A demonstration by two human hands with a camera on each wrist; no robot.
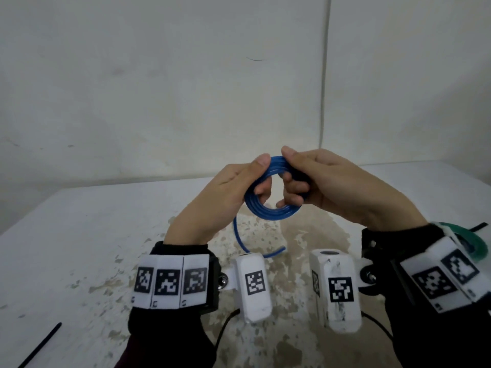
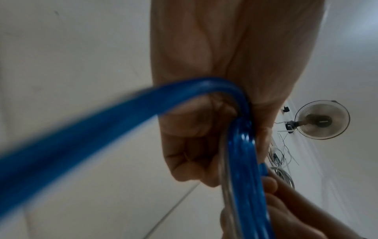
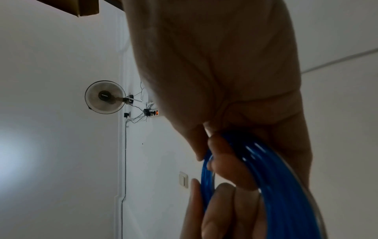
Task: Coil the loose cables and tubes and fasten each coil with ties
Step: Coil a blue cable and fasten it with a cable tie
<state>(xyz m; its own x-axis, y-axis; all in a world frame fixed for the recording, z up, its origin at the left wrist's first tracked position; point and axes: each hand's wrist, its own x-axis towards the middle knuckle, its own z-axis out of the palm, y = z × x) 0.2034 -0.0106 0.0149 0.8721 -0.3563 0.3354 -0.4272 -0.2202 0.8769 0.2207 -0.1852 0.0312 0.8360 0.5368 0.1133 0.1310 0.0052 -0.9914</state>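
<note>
Left hand (image 1: pixel 225 192) and right hand (image 1: pixel 326 187) raised, fingers (image 1: pixel 292 193) curled, gripping

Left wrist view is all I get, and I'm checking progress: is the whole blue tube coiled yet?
Observer: No. In the head view the left hand and right hand grip the coil, and a loose tail hangs below it.
Operator: Any tie on it?
Observer: None that I can see. A black tie lies on the table, near left.
Operator: Anything else there?
Observer: A green ring lies beyond the right wrist.
</note>
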